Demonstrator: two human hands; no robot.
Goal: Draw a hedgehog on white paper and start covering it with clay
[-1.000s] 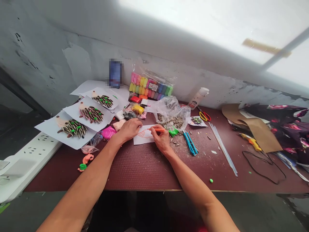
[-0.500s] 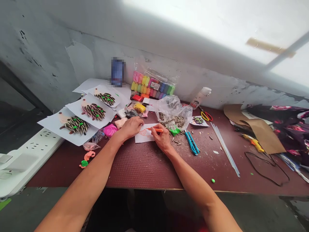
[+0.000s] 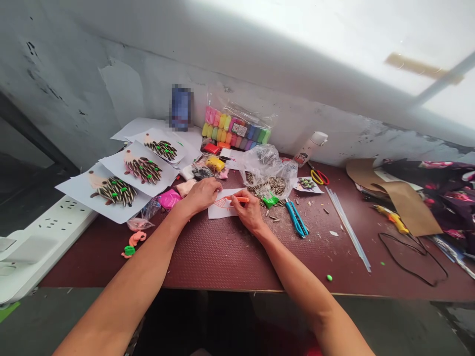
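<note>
My right hand (image 3: 249, 212) grips an orange marker pen (image 3: 242, 199), its tip at a small white sheet of paper (image 3: 218, 212). An orange outline drawing with a patterned body and short strokes below it shows on the paper. My left hand (image 3: 203, 194) is closed at the paper's upper left edge, fingertips pressed together on it. Just beyond the paper, sunflower seeds (image 3: 272, 185) lie in and around a clear plastic bag (image 3: 265, 160). Pink clay packets (image 3: 169, 199) sit beside my left wrist.
Hedgehog pictures covered in seeds (image 3: 115, 190) lie at left, near a white power strip (image 3: 55, 230). Multicoloured clay packs (image 3: 235, 129) lean on the wall. To the right are a blue utility knife (image 3: 296, 218), scissors (image 3: 319, 177), glue sticks (image 3: 349, 227) and a yellow glue gun (image 3: 395, 217).
The view has shifted very slightly. My right hand and the marker pen have moved only a little over the drawing; my left hand stays on the paper.
</note>
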